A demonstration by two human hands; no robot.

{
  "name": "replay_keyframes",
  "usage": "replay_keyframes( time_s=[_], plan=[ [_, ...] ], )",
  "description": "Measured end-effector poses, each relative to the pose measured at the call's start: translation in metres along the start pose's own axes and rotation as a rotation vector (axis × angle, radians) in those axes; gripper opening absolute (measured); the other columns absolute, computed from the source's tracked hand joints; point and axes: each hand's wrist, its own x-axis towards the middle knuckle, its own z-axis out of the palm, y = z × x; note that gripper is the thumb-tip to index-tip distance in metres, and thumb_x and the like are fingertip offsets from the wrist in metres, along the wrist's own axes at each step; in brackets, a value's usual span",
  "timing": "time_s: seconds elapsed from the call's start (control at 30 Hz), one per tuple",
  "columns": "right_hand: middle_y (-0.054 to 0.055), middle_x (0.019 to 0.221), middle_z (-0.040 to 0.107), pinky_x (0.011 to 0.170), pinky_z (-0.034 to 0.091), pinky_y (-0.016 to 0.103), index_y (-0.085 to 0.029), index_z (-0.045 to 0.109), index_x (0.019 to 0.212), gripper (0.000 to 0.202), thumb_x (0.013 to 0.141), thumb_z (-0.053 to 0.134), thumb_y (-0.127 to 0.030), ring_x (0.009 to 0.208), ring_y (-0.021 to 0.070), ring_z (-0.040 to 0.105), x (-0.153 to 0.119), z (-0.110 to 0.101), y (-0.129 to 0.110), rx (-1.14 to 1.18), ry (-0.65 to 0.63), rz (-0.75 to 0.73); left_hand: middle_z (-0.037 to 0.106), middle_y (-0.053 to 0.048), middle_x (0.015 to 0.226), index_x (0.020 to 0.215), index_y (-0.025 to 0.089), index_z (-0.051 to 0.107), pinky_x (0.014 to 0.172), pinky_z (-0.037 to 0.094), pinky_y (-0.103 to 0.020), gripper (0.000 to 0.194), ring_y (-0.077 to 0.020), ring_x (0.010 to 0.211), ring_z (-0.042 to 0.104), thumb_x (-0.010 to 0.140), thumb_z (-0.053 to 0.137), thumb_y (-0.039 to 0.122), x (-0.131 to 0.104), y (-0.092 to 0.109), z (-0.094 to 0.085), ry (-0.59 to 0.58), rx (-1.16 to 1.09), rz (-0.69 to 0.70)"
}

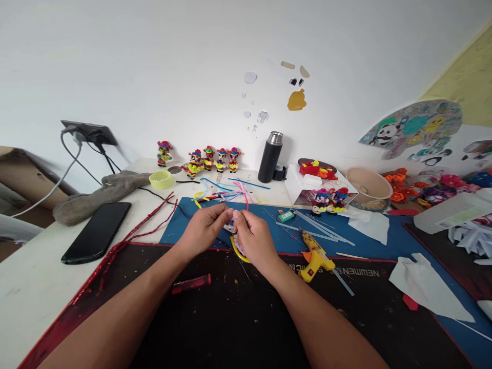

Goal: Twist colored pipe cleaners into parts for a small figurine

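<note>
My left hand [207, 224] and my right hand [254, 233] meet over the middle of the mats, thumbs and fingertips pinched together. Whatever lies between the fingertips is too small or hidden to make out. A pink fuzzy strand [245, 193] shows just behind my right hand; I cannot tell whether it is held. Beneath the hands is a tool with yellow handles [239, 252], mostly covered. Pipe cleaners in several colours [230, 192] lie beyond the hands. Nearer me, a red stick-like object [191, 283] rests on the black mat [230, 323].
A yellow glue gun [315, 259] and clear glue sticks [325, 225] lie to the right. Left are a black phone [97, 233] and red glittery stems [130, 237]. A black thermos [270, 158] and small dolls [207, 158] stand at the back. White paper [428, 287] lies right.
</note>
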Motion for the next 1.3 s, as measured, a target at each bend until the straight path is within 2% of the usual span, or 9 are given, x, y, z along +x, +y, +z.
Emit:
replay_keyframes(
  time_s=[0.17, 0.3, 0.57, 0.7, 0.9, 1.0, 1.13, 1.3],
  plan=[
    [-0.002, 0.055, 0.048, 0.052, 0.036, 0.027, -0.025, 0.049, 0.072, 0.052, 0.107, 0.042, -0.062, 0.054, 0.0169, 0.050, -0.001, 0.004, 0.003, -0.013, 0.038, -0.025, 0.043, 0.004, 0.065, 0.070, 0.021, 0.046, 0.056, 0.033, -0.026, 0.045, -0.0137, 0.061, 0.039, 0.102, 0.049, 0.053, 0.000, -0.005, 0.006, -0.007, -0.133, -0.062],
    [-0.003, 0.055, 0.046, 0.052, 0.035, 0.028, -0.025, 0.047, 0.070, 0.054, 0.106, 0.042, -0.065, 0.053, 0.0166, 0.048, 0.002, 0.006, 0.007, 0.018, 0.062, 0.003, 0.040, 0.004, 0.066, 0.071, 0.022, 0.045, 0.057, 0.033, -0.026, 0.045, -0.0135, 0.061, 0.037, 0.102, 0.049, 0.054, 0.001, -0.009, 0.011, -0.008, -0.189, -0.097],
    [-0.004, 0.054, 0.046, 0.054, 0.038, 0.028, -0.025, 0.050, 0.071, 0.053, 0.104, 0.047, -0.067, 0.053, 0.0160, 0.048, 0.005, 0.000, 0.001, 0.097, 0.055, 0.029, 0.058, 0.001, 0.077, 0.085, 0.019, 0.060, 0.069, 0.042, -0.027, 0.036, -0.0162, 0.072, 0.051, 0.104, 0.048, 0.048, -0.001, 0.000, 0.000, -0.005, -0.052, 0.044],
    [-0.005, 0.052, 0.044, 0.050, 0.038, 0.027, -0.025, 0.050, 0.071, 0.055, 0.102, 0.047, -0.070, 0.049, 0.0149, 0.046, 0.005, -0.001, 0.001, 0.111, 0.038, 0.040, 0.062, 0.000, 0.078, 0.086, 0.020, 0.061, 0.069, 0.043, -0.027, 0.036, -0.0168, 0.073, 0.054, 0.104, 0.049, 0.048, -0.001, 0.002, -0.003, -0.014, -0.004, 0.070],
    [-0.005, 0.050, 0.047, 0.046, 0.037, 0.026, -0.025, 0.053, 0.076, 0.055, 0.102, 0.045, -0.073, 0.043, 0.0139, 0.046, 0.003, 0.000, -0.002, 0.148, -0.046, 0.067, 0.054, 0.002, 0.067, 0.072, 0.020, 0.053, 0.062, 0.037, -0.027, 0.043, -0.0150, 0.063, 0.049, 0.104, 0.045, 0.048, -0.001, 0.003, -0.001, 0.030, 0.088, 0.024],
    [-0.004, 0.052, 0.051, 0.045, 0.037, 0.026, -0.024, 0.055, 0.079, 0.055, 0.102, 0.045, -0.073, 0.044, 0.0141, 0.048, 0.002, -0.001, -0.004, 0.128, -0.063, 0.069, 0.053, 0.002, 0.066, 0.071, 0.021, 0.051, 0.061, 0.036, -0.027, 0.044, -0.0151, 0.062, 0.048, 0.103, 0.043, 0.050, -0.001, 0.002, -0.001, 0.027, 0.101, 0.004],
    [-0.003, 0.054, 0.052, 0.047, 0.037, 0.026, -0.024, 0.055, 0.079, 0.053, 0.102, 0.046, -0.072, 0.049, 0.0156, 0.051, 0.000, -0.001, -0.004, 0.073, -0.054, 0.054, 0.051, 0.002, 0.066, 0.072, 0.020, 0.053, 0.061, 0.036, -0.028, 0.045, -0.0152, 0.063, 0.047, 0.103, 0.043, 0.051, -0.001, 0.003, -0.001, 0.003, 0.071, -0.022],
    [-0.001, 0.054, 0.048, 0.050, 0.037, 0.028, -0.025, 0.051, 0.073, 0.056, 0.104, 0.042, -0.071, 0.054, 0.0185, 0.052, -0.001, 0.001, -0.001, 0.058, -0.007, 0.034, 0.042, 0.004, 0.063, 0.068, 0.021, 0.044, 0.057, 0.033, -0.027, 0.047, -0.0136, 0.060, 0.038, 0.102, 0.044, 0.053, -0.002, 0.005, 0.003, -0.016, -0.038, -0.050]
  ],
)
